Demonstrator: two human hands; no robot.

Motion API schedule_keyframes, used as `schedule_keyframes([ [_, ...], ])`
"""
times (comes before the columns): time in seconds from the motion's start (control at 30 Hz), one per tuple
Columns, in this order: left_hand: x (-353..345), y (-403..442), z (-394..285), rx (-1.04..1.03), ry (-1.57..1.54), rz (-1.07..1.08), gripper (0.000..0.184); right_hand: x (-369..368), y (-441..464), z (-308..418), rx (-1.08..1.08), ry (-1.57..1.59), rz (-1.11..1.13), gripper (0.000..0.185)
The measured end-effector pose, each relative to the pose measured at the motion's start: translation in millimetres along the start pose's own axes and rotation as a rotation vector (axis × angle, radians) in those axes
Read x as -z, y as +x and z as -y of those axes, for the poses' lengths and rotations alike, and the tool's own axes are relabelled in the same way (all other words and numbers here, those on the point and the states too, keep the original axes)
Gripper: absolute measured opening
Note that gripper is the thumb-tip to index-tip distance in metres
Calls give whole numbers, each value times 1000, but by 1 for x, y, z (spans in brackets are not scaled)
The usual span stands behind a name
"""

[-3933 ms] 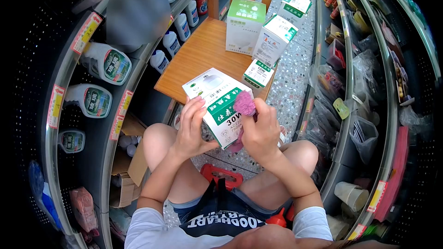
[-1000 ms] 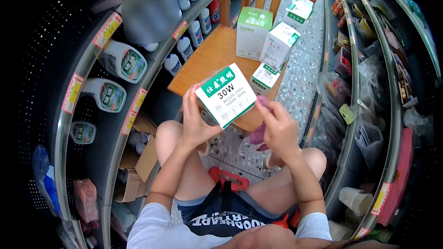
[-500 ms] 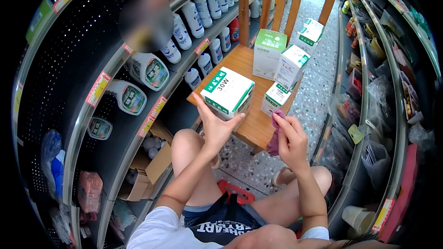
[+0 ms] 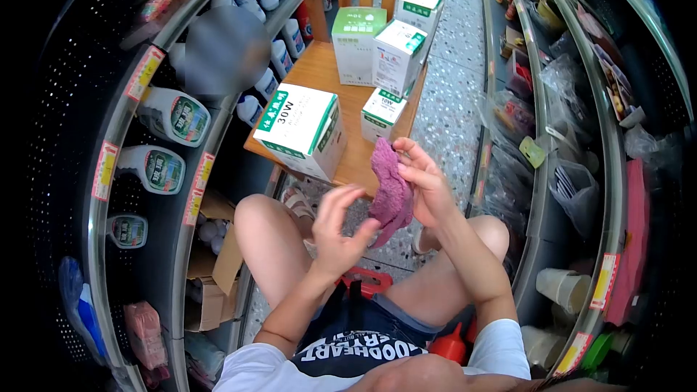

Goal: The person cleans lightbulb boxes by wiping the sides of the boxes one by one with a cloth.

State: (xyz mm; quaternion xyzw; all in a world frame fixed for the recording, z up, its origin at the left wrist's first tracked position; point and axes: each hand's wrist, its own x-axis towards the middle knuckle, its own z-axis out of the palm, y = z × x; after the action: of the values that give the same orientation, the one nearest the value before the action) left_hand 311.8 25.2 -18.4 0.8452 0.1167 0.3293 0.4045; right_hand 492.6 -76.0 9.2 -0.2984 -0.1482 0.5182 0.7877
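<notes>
A crumpled purple cloth (image 4: 392, 189) hangs from my right hand (image 4: 426, 183), pinched between the thumb and fingers. Close to its left side is my left hand (image 4: 340, 231), fingers curved and apart, holding nothing. On the wooden chair seat (image 4: 319, 72) in front of me, a white and green light bulb box marked 30W (image 4: 303, 129) sits at the left front corner. A smaller 10W box (image 4: 382, 112) stands to its right. Behind are a taller green-topped box (image 4: 357, 47), a white box (image 4: 398, 54) and another box (image 4: 422, 0) near the chair back.
Shelves with spray bottles (image 4: 163, 169) and white bottles run along the left. An opened cardboard box (image 4: 212, 294) with round bulbs is on the low left shelf. Shelves of bagged goods (image 4: 573, 189) line the right. A red bottle (image 4: 449, 348) is beside my lap.
My left hand has let go of the 30W box and come back beside the cloth. My right hand has moved slightly left and up with the cloth. The camera view has shifted.
</notes>
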Motion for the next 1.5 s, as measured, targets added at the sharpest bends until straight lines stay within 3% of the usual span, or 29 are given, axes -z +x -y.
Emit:
schedule_keyframes([
  [0.07,-17,4,-26,97,-72,-139,61,1,0,-4,5,-7,-16,41],
  [0.17,-31,-4,-38,71,33,-285,51,-1,-3,-8,47,-116,-83,39],
  [0.27,-37,-9,-32,156,49,-197,43,-1,-5,-11,59,-124,-106,37],
  [0.37,-30,-5,-19,182,-105,-224,21,-2,-6,-11,146,-165,-151,36],
  [0.5,-11,-16,-2,411,-359,-259,11,12,-8,-4,385,-710,-233,28],
  [0.63,21,-5,-12,452,-570,-133,9,7,-22,28,137,-1431,-278,26],
  [0.7,32,3,-22,427,-607,14,7,6,-23,27,441,-1642,-82,33],
  [0.73,33,9,-24,369,-424,99,9,6,-22,26,607,-1732,22,37],
  [0.8,36,26,-38,150,-257,257,12,-1,-21,20,395,-1306,291,43],
  [0.87,32,30,-37,93,-290,257,13,-10,-29,9,123,-926,439,43],
  [0.97,40,34,-38,104,-288,200,12,-7,-30,-1,-49,-907,425,36],
  [1.07,54,41,-35,77,-191,144,12,-3,-27,9,-428,-952,446,31],
  [1.1,54,43,-25,16,-178,82,13,-5,-27,10,-394,-854,455,26],
  [1.2,63,37,1,0,-46,-255,12,-1,-22,-6,125,-625,460,25],
  [1.23,62,29,23,126,-83,-388,20,13,-28,-16,-59,-404,285,27],
  [1.27,61,28,39,247,-230,-491,31,14,-24,-21,-30,-361,203,29],
  [1.37,72,31,83,369,-256,-475,47,7,-6,-35,70,-293,-31,33],
  [1.5,75,30,108,504,-358,-330,58,2,12,-50,160,-472,1,34],
])
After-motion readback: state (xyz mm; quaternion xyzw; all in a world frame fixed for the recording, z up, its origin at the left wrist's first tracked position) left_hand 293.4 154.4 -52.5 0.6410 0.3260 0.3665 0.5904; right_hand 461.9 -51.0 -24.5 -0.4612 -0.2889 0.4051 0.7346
